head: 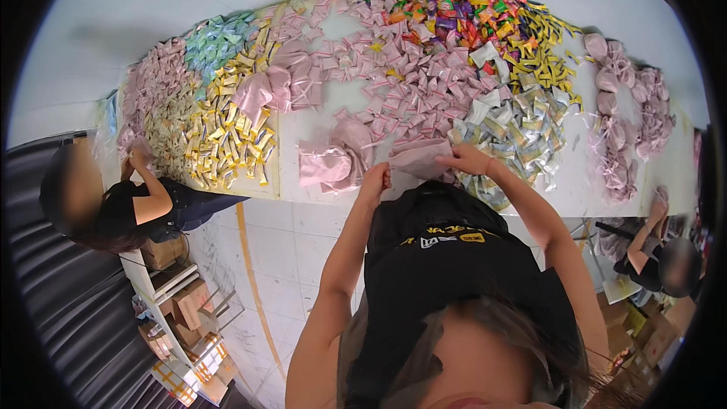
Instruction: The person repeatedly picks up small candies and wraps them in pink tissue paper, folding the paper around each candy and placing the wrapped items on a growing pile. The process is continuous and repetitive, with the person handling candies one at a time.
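A pink fabric pouch (417, 158) is stretched between my two hands at the near edge of the table. My left hand (376, 179) pinches its left corner, and my right hand (467, 159) grips its right side. What the pouch contains cannot be seen. Left of it lies a stack of pink pouches (329, 162). Beyond the pouch spreads a heap of pink wrapped packets (420, 91). Silver-and-white packets (511, 136) lie close to my right hand.
Farther back are mixed colourful packets (454, 8), yellow-and-black sticks (539, 51), yellow sachets (227, 136) and green packets (218, 40). Filled pink pouches (616, 102) stand at the right. A co-worker (136, 204) works at the left, another (653, 261) at the right. Boxes (190, 304) fill a shelf.
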Tool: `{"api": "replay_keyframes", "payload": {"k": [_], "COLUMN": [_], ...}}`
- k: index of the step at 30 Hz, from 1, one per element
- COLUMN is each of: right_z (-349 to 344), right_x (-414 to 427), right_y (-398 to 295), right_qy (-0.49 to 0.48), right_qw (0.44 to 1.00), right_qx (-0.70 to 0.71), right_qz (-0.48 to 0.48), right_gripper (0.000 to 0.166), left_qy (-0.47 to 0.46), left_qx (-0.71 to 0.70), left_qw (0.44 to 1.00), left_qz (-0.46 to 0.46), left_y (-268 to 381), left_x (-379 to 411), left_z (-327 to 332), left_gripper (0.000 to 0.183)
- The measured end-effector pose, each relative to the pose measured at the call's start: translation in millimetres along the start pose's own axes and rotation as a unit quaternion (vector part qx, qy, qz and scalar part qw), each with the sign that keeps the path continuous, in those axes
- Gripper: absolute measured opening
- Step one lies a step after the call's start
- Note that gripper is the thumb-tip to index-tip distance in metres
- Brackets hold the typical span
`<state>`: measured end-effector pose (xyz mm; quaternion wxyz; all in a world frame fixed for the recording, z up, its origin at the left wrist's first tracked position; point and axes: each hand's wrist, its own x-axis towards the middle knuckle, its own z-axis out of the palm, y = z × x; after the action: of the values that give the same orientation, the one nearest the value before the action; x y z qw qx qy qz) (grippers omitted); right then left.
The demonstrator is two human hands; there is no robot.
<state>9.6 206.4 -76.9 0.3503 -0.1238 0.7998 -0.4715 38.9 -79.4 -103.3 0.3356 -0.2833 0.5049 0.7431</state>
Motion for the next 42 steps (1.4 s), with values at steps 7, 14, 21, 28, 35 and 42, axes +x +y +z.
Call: {"api": "replay_keyframes", "payload": {"k": [7, 14, 21, 28, 35, 42], "right_z": [22.6, 8.7, -91.6, -87.1, 10.0, 4.7], "right_x": [-37.9, -91.1, -182.8, -89.5, 96.0, 88.6], "right_y": [-31.4, -73.4, -21.5, 3.5, -1.9, 9.0], "right_qy": [0.13, 0.243, 0.46, 0.474, 0.257, 0.2], "right_qw": [0.652, 0.62, 0.706, 0.851, 0.894, 0.902], "right_qx": [0.745, 0.733, 0.513, -0.21, -0.36, -0.377], "right_qz": [0.056, 0.139, -0.164, 0.086, -0.067, -0.056], "right_gripper": [0.032, 0.031, 0.024, 0.039, 0.033, 0.039], "left_qy": [-0.038, -0.213, 0.198, 0.383, 0.383, 0.323], "left_qx": [-0.511, -0.483, -0.01, -0.012, 0.497, 0.529], "left_qw": [0.857, 0.849, 0.964, 0.915, 0.73, 0.676], "left_qz": [0.058, -0.005, 0.177, 0.125, 0.271, 0.4], "left_y": [28.5, -3.4, 27.1, 82.2, 93.8, 109.3], "left_x": [-14.6, 17.4, -25.0, -9.9, -37.3, -96.4], "left_z": [33.8, -36.4, -25.0, -107.4, -34.0, 17.4], "left_gripper": [0.029, 0.032, 0.03, 0.051, 0.04, 0.014]}}
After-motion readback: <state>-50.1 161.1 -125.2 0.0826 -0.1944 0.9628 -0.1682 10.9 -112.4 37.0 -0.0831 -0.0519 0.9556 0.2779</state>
